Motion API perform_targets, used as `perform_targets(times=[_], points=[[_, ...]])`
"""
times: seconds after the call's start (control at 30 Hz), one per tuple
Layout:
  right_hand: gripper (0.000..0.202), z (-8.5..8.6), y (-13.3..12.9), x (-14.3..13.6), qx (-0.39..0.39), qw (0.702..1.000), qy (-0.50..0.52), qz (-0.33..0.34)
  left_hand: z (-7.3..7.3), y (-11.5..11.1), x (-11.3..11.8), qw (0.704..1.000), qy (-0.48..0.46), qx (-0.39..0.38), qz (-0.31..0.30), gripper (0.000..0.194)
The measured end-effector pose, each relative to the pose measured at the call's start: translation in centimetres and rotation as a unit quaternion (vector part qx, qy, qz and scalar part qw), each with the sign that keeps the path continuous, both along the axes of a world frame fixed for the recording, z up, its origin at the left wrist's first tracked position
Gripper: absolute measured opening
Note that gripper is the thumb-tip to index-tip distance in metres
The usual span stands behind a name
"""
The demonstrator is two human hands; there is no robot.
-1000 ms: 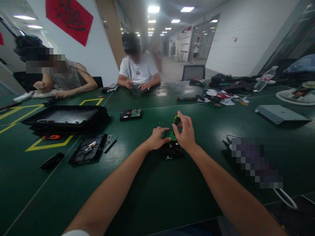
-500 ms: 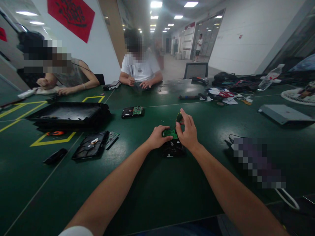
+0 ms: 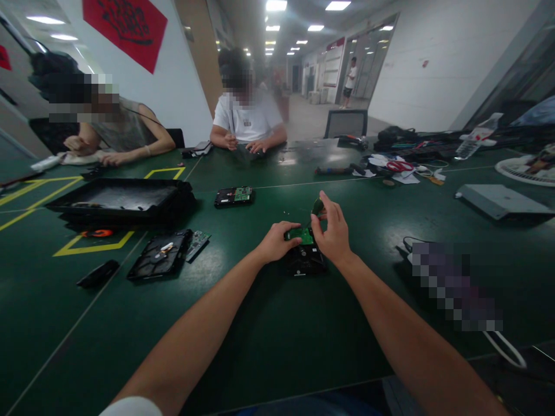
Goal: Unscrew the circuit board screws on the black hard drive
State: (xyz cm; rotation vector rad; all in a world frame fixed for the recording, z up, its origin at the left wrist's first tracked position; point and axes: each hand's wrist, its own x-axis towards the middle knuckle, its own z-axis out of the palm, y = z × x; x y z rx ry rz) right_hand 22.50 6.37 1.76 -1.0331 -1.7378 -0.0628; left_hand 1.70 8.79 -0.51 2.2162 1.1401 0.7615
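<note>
A black hard drive (image 3: 302, 263) lies flat on the green table in front of me, its green circuit board (image 3: 306, 236) facing up at the far end. My left hand (image 3: 280, 241) grips the drive's left side, with the thumb over the board. In my right hand (image 3: 332, 226) is a screwdriver (image 3: 318, 206) with a dark green handle, pinched between fingertips and thumb. It points down toward the board; its tip is too small and partly hidden to make out. Tiny light bits, perhaps screws (image 3: 285, 212), lie just beyond the drive.
To the left lie another hard drive (image 3: 159, 255), a loose circuit board (image 3: 198, 246), a black case (image 3: 97, 274) and black trays (image 3: 121, 199). A further drive (image 3: 235, 196) sits ahead. At right are a pixelated object (image 3: 455, 286) and a metal box (image 3: 505, 201). Two people sit opposite.
The screwdriver handle in my right hand has turned or tilted slightly. My left hand stays on the hard drive, which has hardly moved.
</note>
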Motion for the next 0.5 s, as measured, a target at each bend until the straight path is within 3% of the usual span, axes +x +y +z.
perform_targets(times=[0.5], points=[[0.068, 0.14, -0.16, 0.00, 0.014, 1.000, 0.006, -0.008, 0.32, 0.13, -0.32, 0.996, -0.051, -0.071, 0.030, 0.052]])
